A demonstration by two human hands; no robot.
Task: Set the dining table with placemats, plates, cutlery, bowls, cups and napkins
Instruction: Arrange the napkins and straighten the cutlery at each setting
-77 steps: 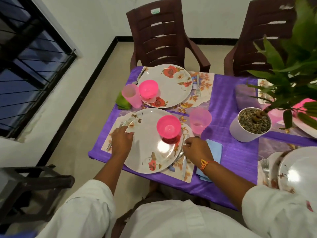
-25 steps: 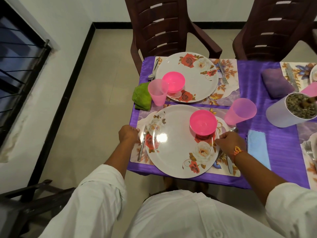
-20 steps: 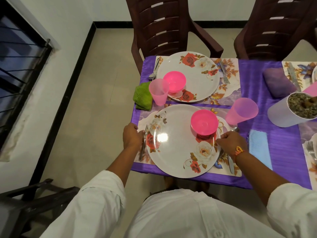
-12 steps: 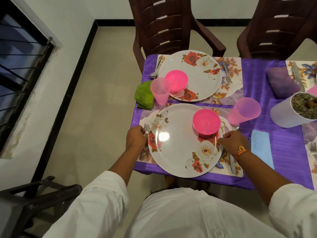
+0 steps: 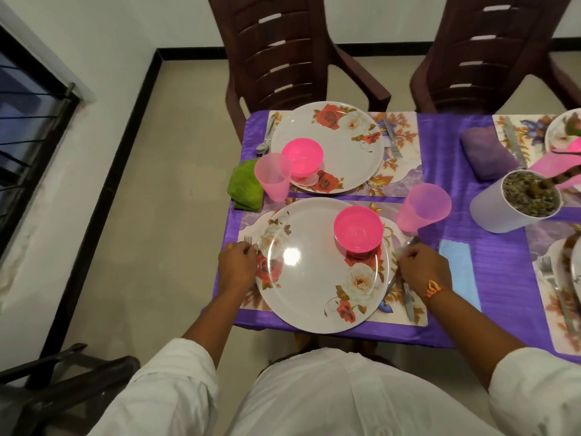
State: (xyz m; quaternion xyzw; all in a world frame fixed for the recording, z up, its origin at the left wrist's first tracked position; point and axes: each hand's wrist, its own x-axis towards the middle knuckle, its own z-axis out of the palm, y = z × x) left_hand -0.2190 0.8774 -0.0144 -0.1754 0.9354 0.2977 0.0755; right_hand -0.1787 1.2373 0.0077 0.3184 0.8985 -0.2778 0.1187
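The near floral plate (image 5: 314, 278) lies on its placemat (image 5: 419, 317) on the purple table, with a pink bowl (image 5: 358, 229) on it. My left hand (image 5: 236, 266) is curled over the fork (image 5: 248, 239) at the plate's left edge; only the tines show past my fingers. At the plate's right edge, my right hand (image 5: 423, 268) is curled on a spoon (image 5: 411, 241). A knife (image 5: 407, 302) lies beside it. A pink cup (image 5: 423, 207) and a blue napkin (image 5: 459, 273) sit to the right.
The far setting has a plate (image 5: 342, 136), pink bowl (image 5: 302, 156), pink cup (image 5: 272, 176), green napkin (image 5: 246, 184), fork (image 5: 392, 140) and spoon (image 5: 263, 144). A white plant pot (image 5: 490, 212) and purple napkin (image 5: 487, 156) stand right. Two brown chairs (image 5: 283, 51) face the far side.
My left hand slid right from the table's edge onto the fork and closed over it. My right hand stayed at the spoon by the plate's right rim.
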